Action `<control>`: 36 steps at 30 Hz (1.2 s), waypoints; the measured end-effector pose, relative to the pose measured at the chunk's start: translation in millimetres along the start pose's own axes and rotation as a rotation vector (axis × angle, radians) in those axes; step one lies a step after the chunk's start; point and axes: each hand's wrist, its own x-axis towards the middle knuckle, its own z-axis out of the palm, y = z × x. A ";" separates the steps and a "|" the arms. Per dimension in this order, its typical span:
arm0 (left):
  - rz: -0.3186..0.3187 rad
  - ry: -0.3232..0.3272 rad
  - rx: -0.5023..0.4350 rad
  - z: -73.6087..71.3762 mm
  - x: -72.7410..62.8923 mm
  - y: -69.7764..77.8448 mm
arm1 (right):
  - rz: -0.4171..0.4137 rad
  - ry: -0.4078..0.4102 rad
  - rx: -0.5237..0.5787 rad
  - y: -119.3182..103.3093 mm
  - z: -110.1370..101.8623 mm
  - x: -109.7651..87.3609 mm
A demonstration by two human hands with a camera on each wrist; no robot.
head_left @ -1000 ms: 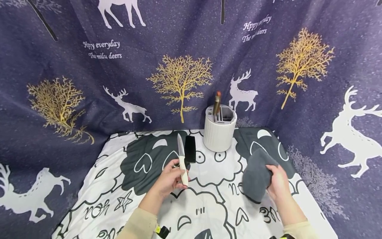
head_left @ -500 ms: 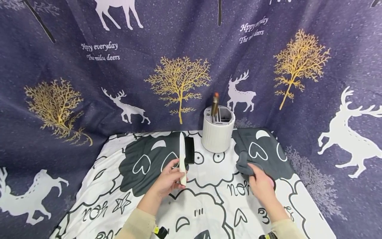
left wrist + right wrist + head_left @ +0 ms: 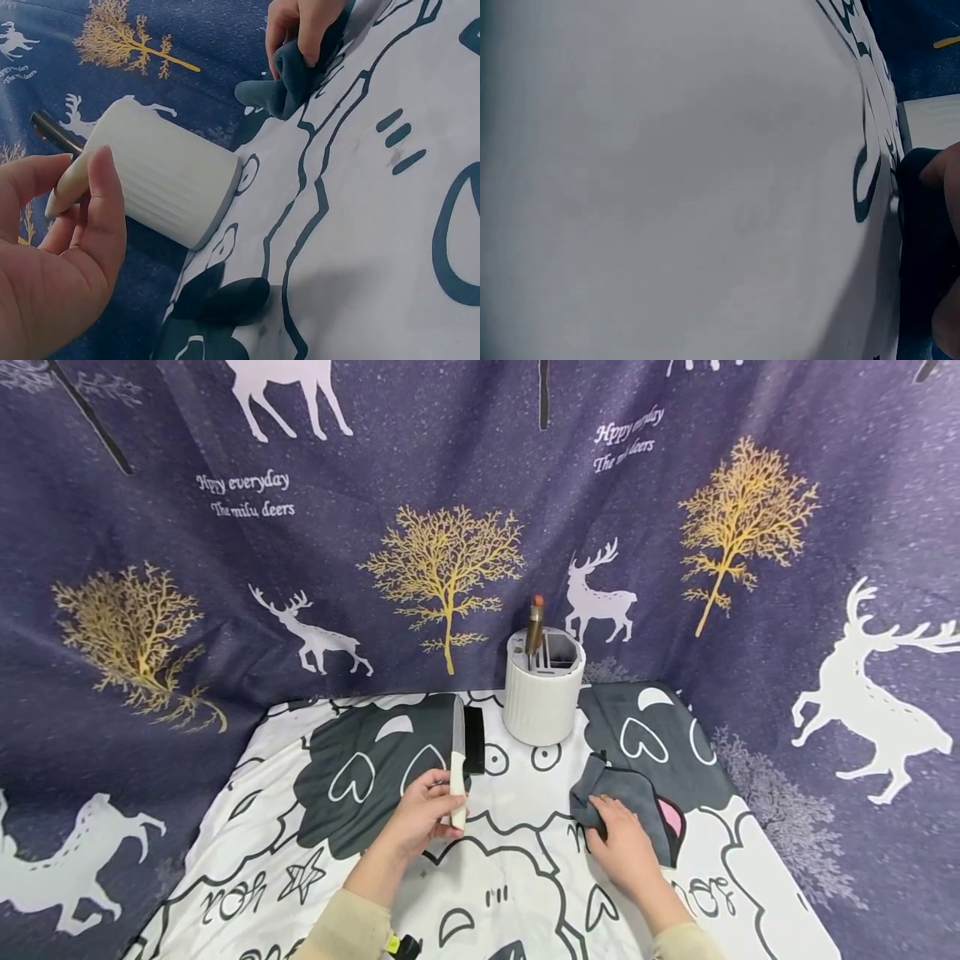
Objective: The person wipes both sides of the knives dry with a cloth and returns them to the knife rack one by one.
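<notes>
Held the knife (image 3: pixel 458 762) above the sheet (image 3: pixel 517 795), pinched by its pale handle in the left hand (image 3: pixel 422 814) with the blade pointing away, presumably for safety. Grasped the grey cloth (image 3: pixel 632 787) at the sheet's right side, bunching one end under the right hand (image 3: pixel 624 845), perhaps for firmer hold. Had the white knife holder (image 3: pixel 542 710) standing upright behind, seemingly for ready reach.

The knife (image 3: pixel 458 767) has a cream handle, pinched by the left hand (image 3: pixel 420 816), and a slim metal blade pointing away from the person. The cloth (image 3: pixel 636 787), dark grey and bunched, lies on the tabletop (image 3: pixel 517 810), gripped by the right hand (image 3: pixel 624 843), a pink patch at its side.
</notes>
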 end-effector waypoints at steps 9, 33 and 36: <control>0.010 0.074 0.053 3.6 -4.1 5.0 | -0.025 -0.002 -0.009 -3.5 2.2 -4.7; 0.109 -0.026 0.413 -17.3 9.9 112.3 | -0.242 0.051 0.109 -5.8 -99.1 87.0; 0.083 -0.075 0.499 -15.5 15.1 130.3 | -0.345 0.018 0.042 -21.4 -114.2 112.4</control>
